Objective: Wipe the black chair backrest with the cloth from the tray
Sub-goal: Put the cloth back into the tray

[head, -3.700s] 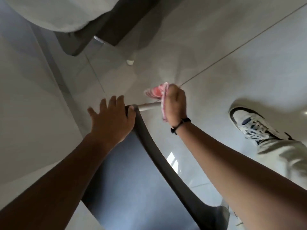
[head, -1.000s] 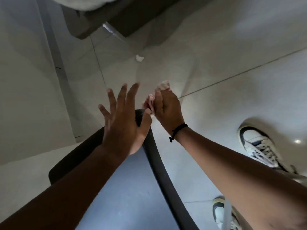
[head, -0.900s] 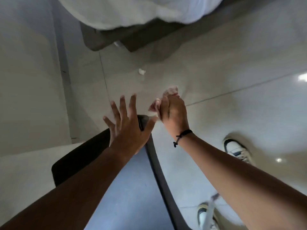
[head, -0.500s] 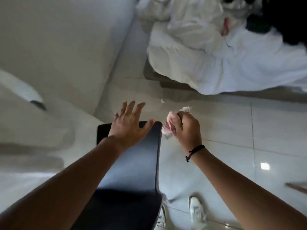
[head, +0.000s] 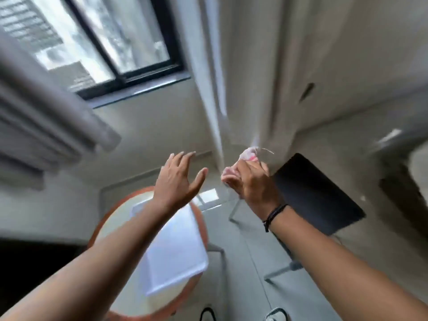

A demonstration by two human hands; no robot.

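In the head view, a pink cloth [head: 249, 156] is clenched in the right hand [head: 251, 184] at frame centre. The left hand [head: 178, 181] is spread open, empty, above a white tray [head: 176, 251] on the round worktop [head: 102, 225]. The black chair backrest [head: 317, 193] is seen at right.

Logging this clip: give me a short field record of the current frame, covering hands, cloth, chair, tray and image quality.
left hand: open, fingers spread, empty, in the air above the round table
right hand: closed on the pink cloth
black chair: right of the right hand, no hand touching it
white tray: on the round table, nothing visible in it
contact cloth to chair: none visible
window: upper left, curtains beside it
image quality: motion-blurred, fine detail unreliable
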